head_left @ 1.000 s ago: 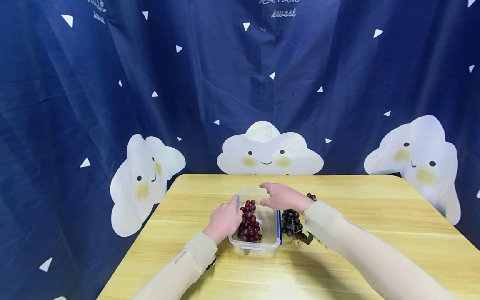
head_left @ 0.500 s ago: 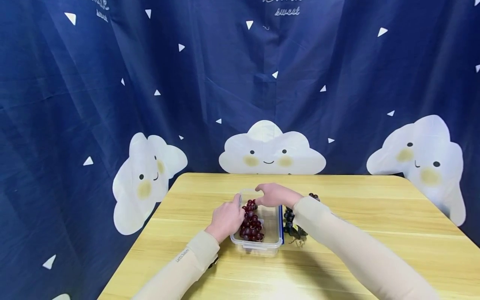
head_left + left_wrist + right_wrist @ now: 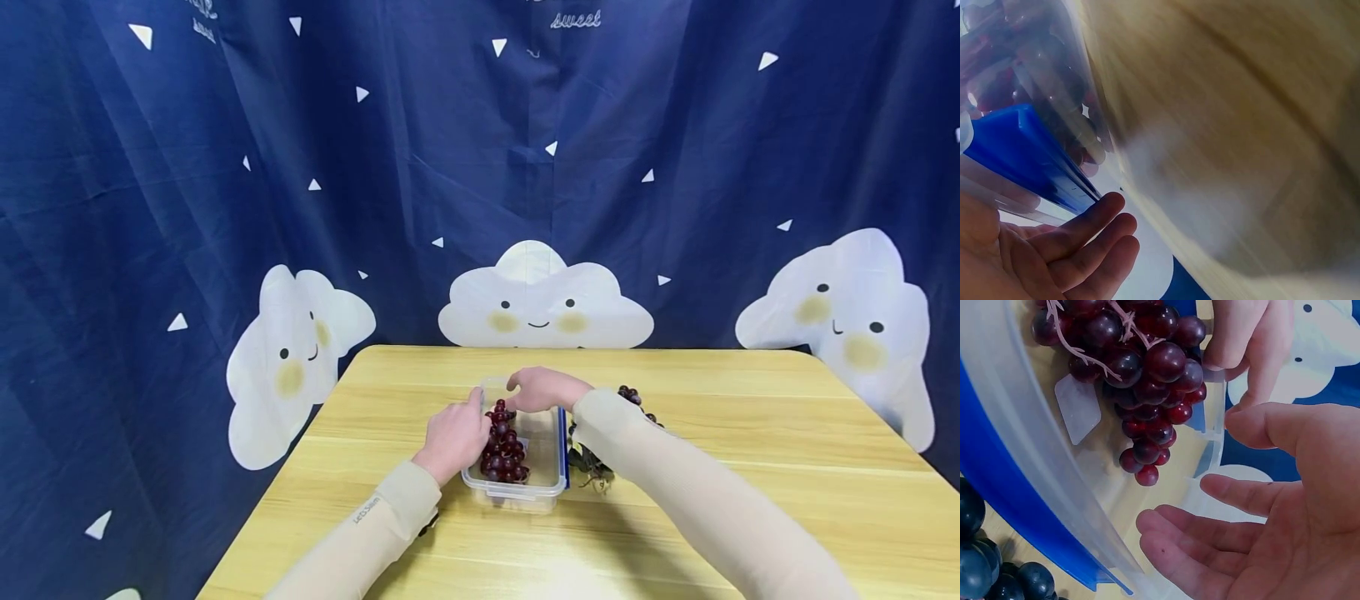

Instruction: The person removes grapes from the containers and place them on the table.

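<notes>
A bunch of dark red grapes (image 3: 501, 450) lies along the left side inside a clear plastic container (image 3: 517, 489). My left hand (image 3: 453, 437) grips that container's left wall, some digits over the rim. In the left wrist view, other fingers (image 3: 1094, 250) lie outside by a blue flap (image 3: 1019, 150). Over the far end reaches my right hand (image 3: 543, 389). The right wrist view shows its thumb and fingers spread apart and holding nothing, near the narrow tip of the bunch. A white label (image 3: 1079, 409) shows on the container's floor.
Bunches of black grapes (image 3: 1036, 581) lie right of the container, partly hidden by the right sleeve (image 3: 622, 429). Another blue flap (image 3: 563, 450) runs along the container's right side. The wooden table (image 3: 720, 392) ends before a dark blue curtain (image 3: 405, 167) with cloud faces.
My right hand has moved slightly left and lower over the container's far end. My left hand stays on the wall. The grapes keep their place.
</notes>
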